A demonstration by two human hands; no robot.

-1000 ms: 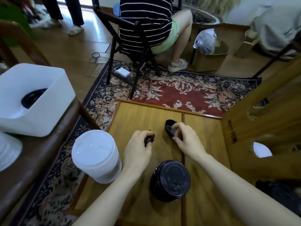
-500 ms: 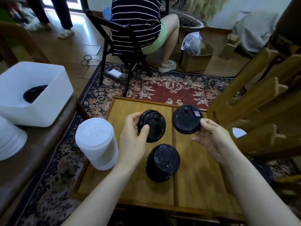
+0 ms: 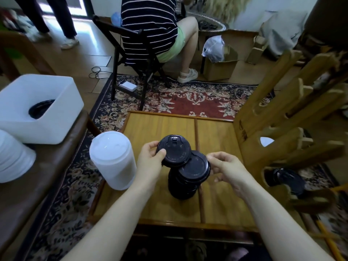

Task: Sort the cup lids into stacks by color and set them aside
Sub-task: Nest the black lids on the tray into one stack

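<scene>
A tall white stack [image 3: 113, 159] stands at nine o'clock on the tabletop [image 3: 216, 132], the black stack [image 3: 181, 187] at centre. My left hand [image 3: 150, 162] pinches one black lid [image 3: 174, 150]; my right hand [image 3: 226, 168] fingers curl at the rim of another [image 3: 195, 167] atop that stack. One black lid remains in the white bin [image 3: 39, 110] at ten.

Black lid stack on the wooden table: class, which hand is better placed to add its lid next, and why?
Probably the right hand. Its black lid already sits over the black lid stack, slightly tilted. The left hand holds its lid higher and farther back, overlapping the right one.
</scene>
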